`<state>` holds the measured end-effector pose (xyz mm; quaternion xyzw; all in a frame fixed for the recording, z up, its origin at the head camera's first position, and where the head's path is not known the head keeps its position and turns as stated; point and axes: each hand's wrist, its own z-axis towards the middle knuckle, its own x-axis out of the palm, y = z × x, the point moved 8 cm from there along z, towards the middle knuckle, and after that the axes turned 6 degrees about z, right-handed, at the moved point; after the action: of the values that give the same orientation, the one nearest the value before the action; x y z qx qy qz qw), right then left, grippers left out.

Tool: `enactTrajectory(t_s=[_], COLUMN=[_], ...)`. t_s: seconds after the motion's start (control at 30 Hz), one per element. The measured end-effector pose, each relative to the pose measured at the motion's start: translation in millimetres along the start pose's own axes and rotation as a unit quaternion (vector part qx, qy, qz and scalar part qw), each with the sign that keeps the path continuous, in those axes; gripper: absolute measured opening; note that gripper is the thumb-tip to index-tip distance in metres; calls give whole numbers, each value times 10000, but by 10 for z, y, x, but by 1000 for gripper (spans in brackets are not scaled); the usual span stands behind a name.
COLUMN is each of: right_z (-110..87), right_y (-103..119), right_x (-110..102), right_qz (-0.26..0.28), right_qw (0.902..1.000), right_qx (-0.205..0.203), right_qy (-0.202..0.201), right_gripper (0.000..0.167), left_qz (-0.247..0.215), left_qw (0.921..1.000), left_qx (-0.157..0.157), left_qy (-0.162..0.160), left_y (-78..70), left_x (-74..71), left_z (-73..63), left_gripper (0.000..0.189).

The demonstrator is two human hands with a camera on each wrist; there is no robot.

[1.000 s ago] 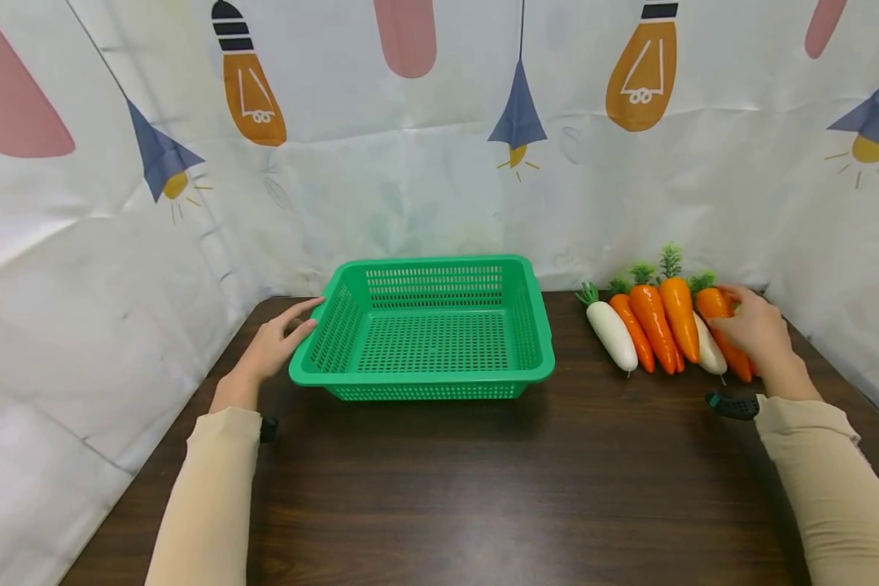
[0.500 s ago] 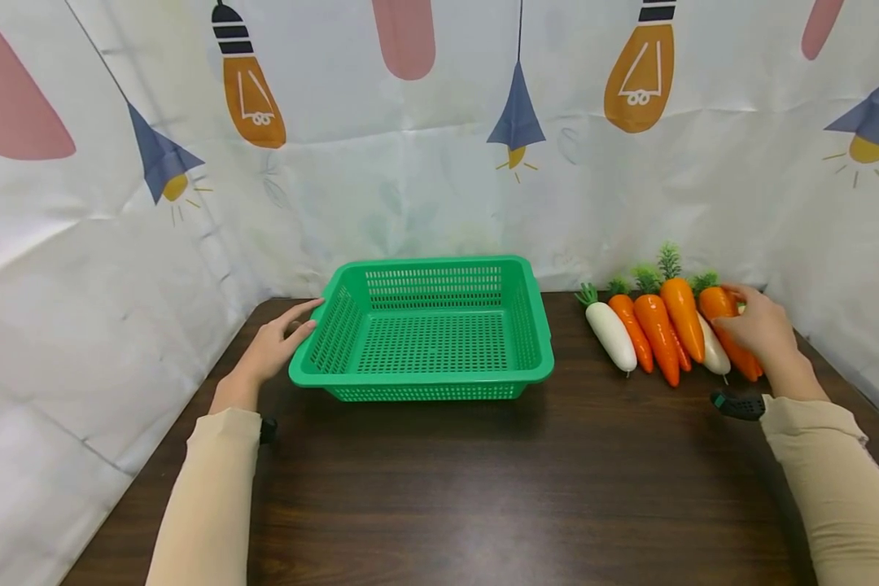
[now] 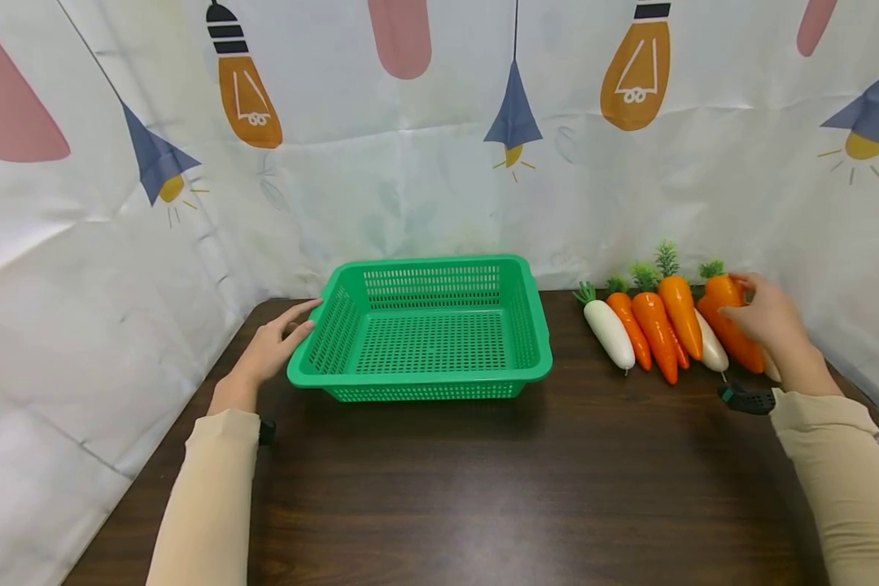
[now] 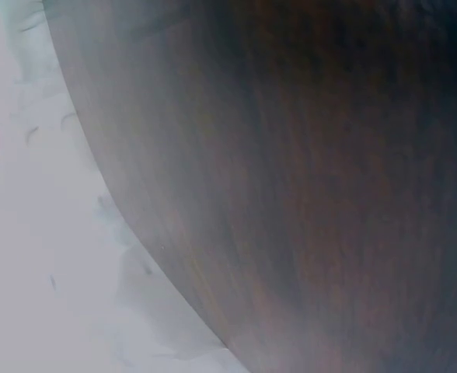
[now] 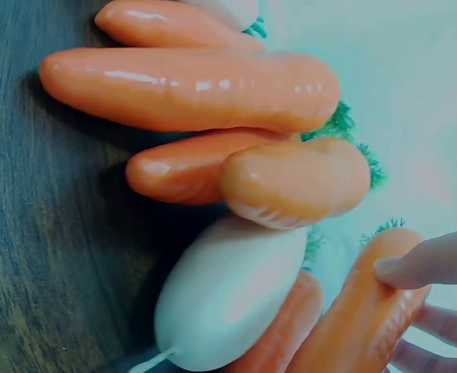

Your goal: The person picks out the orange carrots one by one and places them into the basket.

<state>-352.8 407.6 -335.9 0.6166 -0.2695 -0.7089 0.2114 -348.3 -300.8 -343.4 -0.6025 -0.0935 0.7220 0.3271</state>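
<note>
My right hand (image 3: 772, 321) grips an orange carrot (image 3: 728, 317) with a green leafy top, at the right end of a row of vegetables. In the right wrist view, the thumb (image 5: 415, 264) presses one side of it and the fingers are on the other. Beside it lie a white radish (image 5: 228, 295), more orange carrots (image 3: 652, 325) and another white radish (image 3: 610, 332). Part of a pale vegetable shows under the right hand. At the left, my left hand (image 3: 267, 346) touches the left rim of a green plastic basket (image 3: 417, 378), thumb and fingers spread. Only fingertips show in the left wrist view.
The basket stands at the back middle of the dark wooden table (image 3: 439, 488). A white cloth (image 3: 439, 187) printed with lamps and bulbs hangs behind the table and along both sides. Black straps with small devices sit at both wrists.
My right hand has lifted the rightmost carrot a little and shifted slightly right with it. One carrot nearby slid a bit to the right earlier. The left hand and basket stay put.
</note>
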Motion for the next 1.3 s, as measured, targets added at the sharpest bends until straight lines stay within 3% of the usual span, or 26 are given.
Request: enactTrajectory(t_s=[0.43,0.93,1.3], right_z=[-27,-81,-65], right_y=[184,478,625], right_x=[-100,-147,25], right_qz=[-60,550,1418], right_qw=[9995,9972,9878], right_qx=[-306,-431,-326], right_qy=[24,269,557], right_gripper=[70,75,77], left_qz=[62,150,216], left_qw=[10000,9998,9996], left_qx=[21,-24,-94], left_qy=[15,86,178], left_y=[-10,23,6], left_x=[-12,-13,-8], left_z=[19,23,4], left_gripper=[54,54,55])
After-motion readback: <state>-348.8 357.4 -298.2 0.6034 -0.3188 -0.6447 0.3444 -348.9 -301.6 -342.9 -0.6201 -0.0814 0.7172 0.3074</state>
